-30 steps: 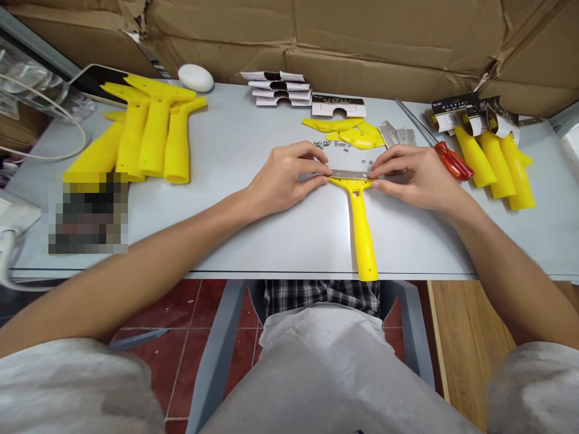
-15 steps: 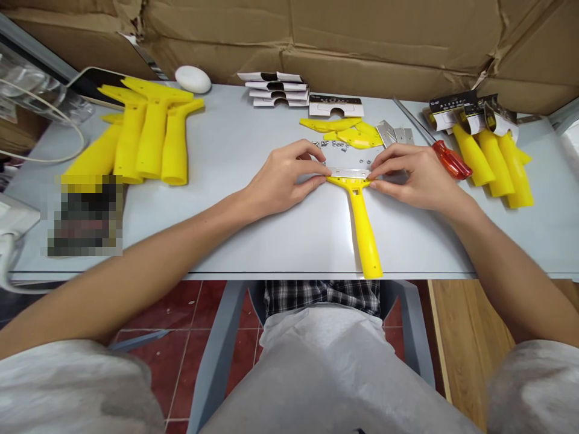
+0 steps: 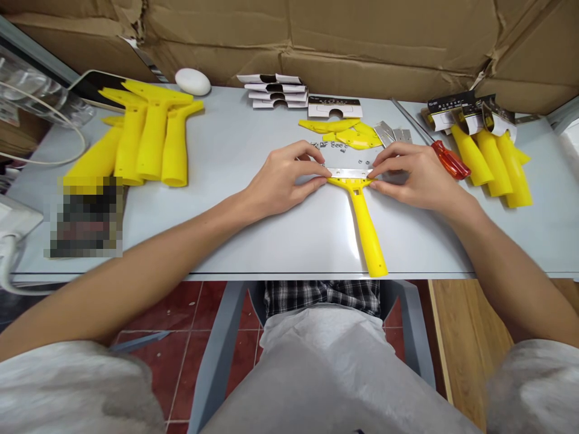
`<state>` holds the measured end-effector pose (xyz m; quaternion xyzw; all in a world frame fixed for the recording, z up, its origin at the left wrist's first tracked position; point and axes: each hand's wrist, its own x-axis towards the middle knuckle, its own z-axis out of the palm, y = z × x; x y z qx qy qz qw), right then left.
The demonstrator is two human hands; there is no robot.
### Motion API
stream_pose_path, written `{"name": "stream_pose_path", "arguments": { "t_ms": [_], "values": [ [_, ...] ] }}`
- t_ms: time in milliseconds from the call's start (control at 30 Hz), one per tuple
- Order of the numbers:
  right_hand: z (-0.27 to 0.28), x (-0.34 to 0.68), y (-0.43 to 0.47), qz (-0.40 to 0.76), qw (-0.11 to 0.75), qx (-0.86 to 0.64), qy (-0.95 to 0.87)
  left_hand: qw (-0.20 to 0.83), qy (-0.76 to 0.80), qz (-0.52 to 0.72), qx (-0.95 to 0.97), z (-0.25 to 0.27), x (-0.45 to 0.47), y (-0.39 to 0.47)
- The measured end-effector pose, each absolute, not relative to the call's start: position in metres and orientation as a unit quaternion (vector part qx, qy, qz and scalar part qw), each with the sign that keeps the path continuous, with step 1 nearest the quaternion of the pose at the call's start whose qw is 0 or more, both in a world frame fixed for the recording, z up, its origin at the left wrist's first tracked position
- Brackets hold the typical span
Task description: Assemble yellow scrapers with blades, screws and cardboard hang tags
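Here at the middle of the table point(image 3: 271, 247), both hands are on the work. The left hand point(image 3: 289, 178) has thumb and fingers clamped on the left end of a metal blade point(image 3: 348, 173), right where it meets the wide head of a yellow handle point(image 3: 368, 232). Over on the right end, the right hand point(image 3: 414, 175) pinches in the same way, fingertips at the blade's corner. The handle lies with its head far and its grip slanting near and right, tip at the table's near edge.

Just beyond the fingers, a scatter of small metal fasteners point(image 3: 340, 144)! Farther still, loose yellow pieces point(image 3: 328, 126), with spare blades point(image 3: 401, 136) just to their right. A red screwdriver point(image 3: 450, 160) lies right of the right hand, near the carded yellow tools point(image 3: 491, 163). Out on the left, more yellow handles point(image 3: 151, 144) are bunched together.
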<state>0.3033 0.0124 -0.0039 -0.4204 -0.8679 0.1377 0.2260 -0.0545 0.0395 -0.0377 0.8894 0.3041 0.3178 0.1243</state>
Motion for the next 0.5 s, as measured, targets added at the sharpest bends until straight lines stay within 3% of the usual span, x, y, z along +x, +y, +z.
{"name": "stream_pose_path", "arguments": {
  "t_ms": [500],
  "values": [
    [-0.0066, 0.2988, 0.008, 0.113, 0.238, -0.456, -0.85, 0.128, 0.332, 0.357, 0.864, -0.0371, -0.0527, 0.0384]
  ]
}}
